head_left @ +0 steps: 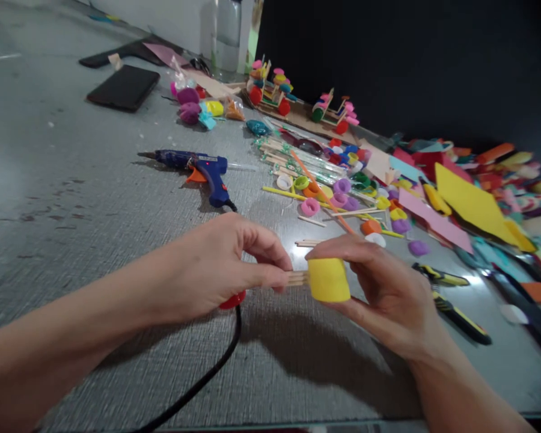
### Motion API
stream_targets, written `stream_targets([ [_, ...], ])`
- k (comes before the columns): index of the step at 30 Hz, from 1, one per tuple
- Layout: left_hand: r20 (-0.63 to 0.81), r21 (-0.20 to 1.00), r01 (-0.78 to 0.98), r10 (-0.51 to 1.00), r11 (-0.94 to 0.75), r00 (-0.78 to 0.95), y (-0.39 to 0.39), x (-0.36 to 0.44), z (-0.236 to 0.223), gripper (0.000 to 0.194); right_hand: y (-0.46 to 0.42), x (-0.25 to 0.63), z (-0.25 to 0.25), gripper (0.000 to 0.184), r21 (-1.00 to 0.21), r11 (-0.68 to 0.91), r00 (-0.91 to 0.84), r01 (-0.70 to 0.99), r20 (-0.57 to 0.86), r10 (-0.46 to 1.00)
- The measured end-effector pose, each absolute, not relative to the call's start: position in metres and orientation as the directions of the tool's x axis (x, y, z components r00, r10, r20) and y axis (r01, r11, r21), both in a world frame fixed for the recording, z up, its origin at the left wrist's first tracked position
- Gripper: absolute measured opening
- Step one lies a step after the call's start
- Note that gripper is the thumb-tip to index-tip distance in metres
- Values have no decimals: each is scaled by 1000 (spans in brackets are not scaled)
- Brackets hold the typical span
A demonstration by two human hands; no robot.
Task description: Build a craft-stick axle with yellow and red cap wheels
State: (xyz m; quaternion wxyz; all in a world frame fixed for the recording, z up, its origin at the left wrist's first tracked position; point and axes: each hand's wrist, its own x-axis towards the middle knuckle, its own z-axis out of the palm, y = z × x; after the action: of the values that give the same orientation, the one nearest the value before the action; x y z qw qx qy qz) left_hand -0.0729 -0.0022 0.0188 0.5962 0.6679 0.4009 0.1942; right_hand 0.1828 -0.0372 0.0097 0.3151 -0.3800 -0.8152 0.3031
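My left hand (pixel 220 258) pinches a few thin wooden sticks (pixel 297 278) lying side by side between thumb and fingers. Thumb and fingers of my right hand (pixel 392 294) grip a short yellow cylinder (pixel 328 280), soft-looking like foam, from above and below. The sticks' free ends meet the cylinder's left side; whether they are fixed to it I cannot tell. Both are held above the grey table (pixel 162 355). A red round object (pixel 232 300) shows partly beneath my left hand. Behind my hands lies a blue glue gun (pixel 198 165) with an orange trigger.
A black cable (pixel 225 361) curves toward the table's front edge. Yellow-black pliers (pixel 455 307) lie right of my right hand. Bottle caps (pixel 310 207), sticks and coloured foam sheets (pixel 473 204) spread across the right. Small wheeled models (pixel 270 90) and a black phone-like slab (pixel 124 87) are farther back.
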Motion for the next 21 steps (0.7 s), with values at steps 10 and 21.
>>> stream_targets([
  [10,-203,891,433,735,-134,646,11,-74,9,23,-36,176,3,30,-735,389,-467,555,111,877],
  [21,56,494,610,723,-620,689,-12,-136,31,29,-37,173,-6,31,-752,407,-462,518,154,873],
])
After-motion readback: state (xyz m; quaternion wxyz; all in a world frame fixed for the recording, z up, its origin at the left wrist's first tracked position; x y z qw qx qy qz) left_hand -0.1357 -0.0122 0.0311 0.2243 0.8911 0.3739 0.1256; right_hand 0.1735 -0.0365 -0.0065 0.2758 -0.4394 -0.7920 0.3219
